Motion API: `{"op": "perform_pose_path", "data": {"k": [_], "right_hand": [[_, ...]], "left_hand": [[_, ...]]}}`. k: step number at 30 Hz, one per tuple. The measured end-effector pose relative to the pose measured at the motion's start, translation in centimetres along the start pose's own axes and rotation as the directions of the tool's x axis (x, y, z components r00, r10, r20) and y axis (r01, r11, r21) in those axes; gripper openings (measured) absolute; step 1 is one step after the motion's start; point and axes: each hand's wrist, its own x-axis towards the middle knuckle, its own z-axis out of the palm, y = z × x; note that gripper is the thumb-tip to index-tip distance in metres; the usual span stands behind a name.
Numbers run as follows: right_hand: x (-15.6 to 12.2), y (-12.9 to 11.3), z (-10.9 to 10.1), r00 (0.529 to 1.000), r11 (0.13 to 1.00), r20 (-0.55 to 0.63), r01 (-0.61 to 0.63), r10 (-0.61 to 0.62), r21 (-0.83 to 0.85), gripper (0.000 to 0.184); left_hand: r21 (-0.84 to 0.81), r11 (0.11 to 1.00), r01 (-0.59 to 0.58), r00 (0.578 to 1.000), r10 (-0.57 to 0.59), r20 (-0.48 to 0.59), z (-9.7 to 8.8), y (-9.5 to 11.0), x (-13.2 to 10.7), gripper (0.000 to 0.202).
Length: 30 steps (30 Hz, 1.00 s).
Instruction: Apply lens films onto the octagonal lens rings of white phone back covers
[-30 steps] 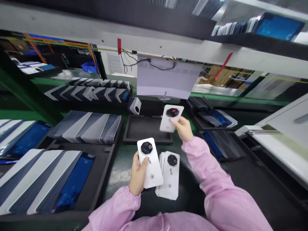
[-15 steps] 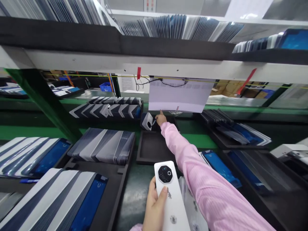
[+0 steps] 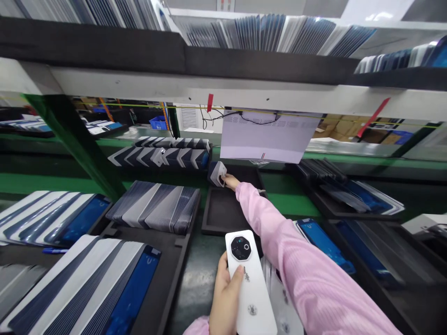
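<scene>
Evidently, some standing covers (image 3: 214,173) are placed; right hand (image 3: 231,181) at them, grip unclear. Left hand (image 3: 225,293) clasps a white cover (image 3: 256,293); loose covers (image 3: 284,304) are left.

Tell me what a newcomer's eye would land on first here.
Probably the white phone panel with its black camera window, held in the left hand at the bottom centre. Next, the pink sleeve stretching from the lower right to the right hand, whose fingers are at a short row of panels near the middle. Then the vivid blue panel ending a fanned row at lower left.
</scene>
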Motion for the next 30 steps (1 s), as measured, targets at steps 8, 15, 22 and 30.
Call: {"op": "perform_pose_path", "data": {"k": [8,15,22,30], "right_hand": [[-16.8,-0.4,-6.3,0.956,0.952,0.262,0.048,-0.131,0.302,0.029],[-29.7,3.6,-5.5,0.965,0.966,0.073,0.244,-0.25,0.088,0.058],[-33.3,6.5,-3.4,0.936,0.947,-0.274,0.272,-0.219,0.172,0.028],[-33.5,8.9,-3.9,0.925,0.859,-0.38,0.211,-0.021,0.467,0.017]], "left_hand": [[0.136,0.988,-0.074,0.996,0.067,0.058,-0.1,-0.2,-0.2,0.052],[0.342,0.912,-0.228,0.968,0.176,0.177,-0.4,-2.2,0.0,0.049],[0.696,0.604,-0.388,0.921,0.228,0.315,0.6,-4.2,-0.5,0.042],[0.854,0.282,-0.437,0.899,0.17,0.404,2.1,-4.7,-0.5,0.044]]}}
